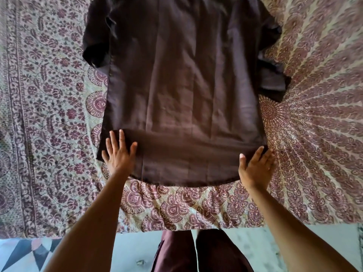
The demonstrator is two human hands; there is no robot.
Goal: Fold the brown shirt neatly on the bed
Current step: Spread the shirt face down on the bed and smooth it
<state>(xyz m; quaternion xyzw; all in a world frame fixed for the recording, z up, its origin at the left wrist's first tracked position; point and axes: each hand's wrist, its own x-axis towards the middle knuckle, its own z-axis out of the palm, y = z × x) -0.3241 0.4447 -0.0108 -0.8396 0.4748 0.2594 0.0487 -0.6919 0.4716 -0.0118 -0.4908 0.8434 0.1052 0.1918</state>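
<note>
The brown shirt [182, 85] lies spread flat on the bed [49, 114], its hem toward me and its short sleeves sticking out at the far left and right. A band of the hem is turned up over the body. My left hand [118, 154] rests flat on the hem's left corner with the fingers spread. At the hem's right corner my right hand [255, 165] lies with the palm on the cloth edge and the fingers extended. Neither hand grips the cloth.
A patterned maroon and cream bedspread [314, 134] covers the bed. Its near edge [176, 226] runs in front of my legs. Below it shows a pale floor [255, 250] and a mat with dark triangles [23, 256] at the lower left.
</note>
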